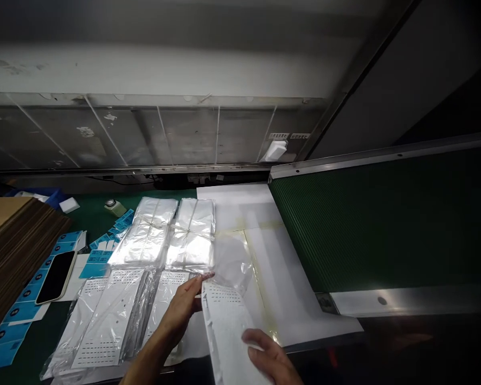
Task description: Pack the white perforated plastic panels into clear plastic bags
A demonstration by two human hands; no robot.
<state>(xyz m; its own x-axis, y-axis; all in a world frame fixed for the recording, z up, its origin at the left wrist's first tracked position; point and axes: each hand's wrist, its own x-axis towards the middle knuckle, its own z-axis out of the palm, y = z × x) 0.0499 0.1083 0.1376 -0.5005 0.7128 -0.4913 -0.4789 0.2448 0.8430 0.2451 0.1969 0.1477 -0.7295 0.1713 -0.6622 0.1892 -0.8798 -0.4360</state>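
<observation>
A white panel point(228, 331) with rows of short slots stands tilted at the front centre, between my two hands. My left hand point(184, 305) grips its upper left edge, fingers pointing toward the clear plastic bag point(232, 259) just beyond. The bag lies against the panel's top end; whether the panel's tip is inside it I cannot make out. At the panel's right side, my right hand point(270, 355) has its fingers curled on it, slightly blurred. Left of my left hand lie similar slotted panels in clear bags point(108, 321).
Two tied bundles of clear bags point(150, 230) lie behind the bagged panels. A phone point(56, 275), blue labels point(18, 310), a small bottle point(115, 207) and stacked cardboard point(20, 251) are at left. A green conveyor belt point(385, 224) with metal edges runs at right.
</observation>
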